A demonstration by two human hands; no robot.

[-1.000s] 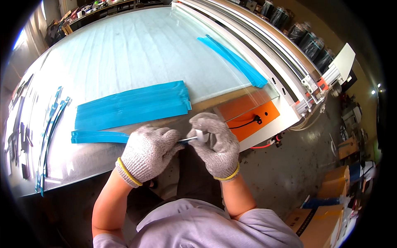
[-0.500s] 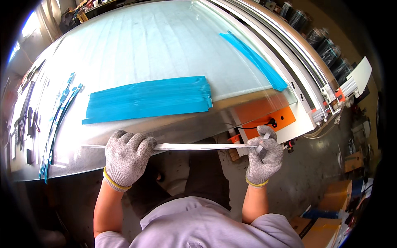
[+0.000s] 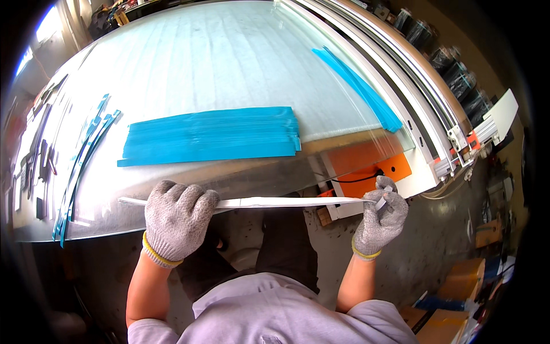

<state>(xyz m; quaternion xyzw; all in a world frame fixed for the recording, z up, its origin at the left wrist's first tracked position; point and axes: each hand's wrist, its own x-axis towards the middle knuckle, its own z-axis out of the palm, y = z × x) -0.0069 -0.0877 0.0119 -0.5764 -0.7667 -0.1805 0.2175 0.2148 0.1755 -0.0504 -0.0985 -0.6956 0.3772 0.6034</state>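
Note:
A long thin white strip (image 3: 275,202) stretches level in front of the table edge, between my two gloved hands. My left hand (image 3: 177,218) is closed around its left part, with a short end sticking out to the left. My right hand (image 3: 382,215) pinches the strip's right end, together with a small grey piece, near the orange panel (image 3: 366,163). Behind the strip, a stack of blue strips (image 3: 212,135) lies flat on the pale work table (image 3: 189,63).
A second bundle of blue strips (image 3: 358,86) lies along the table's right rail. Loose blue and dark strips (image 3: 80,166) sit at the left edge. Cardboard boxes (image 3: 458,298) stand on the floor at lower right. Dark rolls (image 3: 441,57) line the far right.
My hands were together at the table edge. They have drawn apart, the right one moving far right, and the white strip is now stretched out full length between them.

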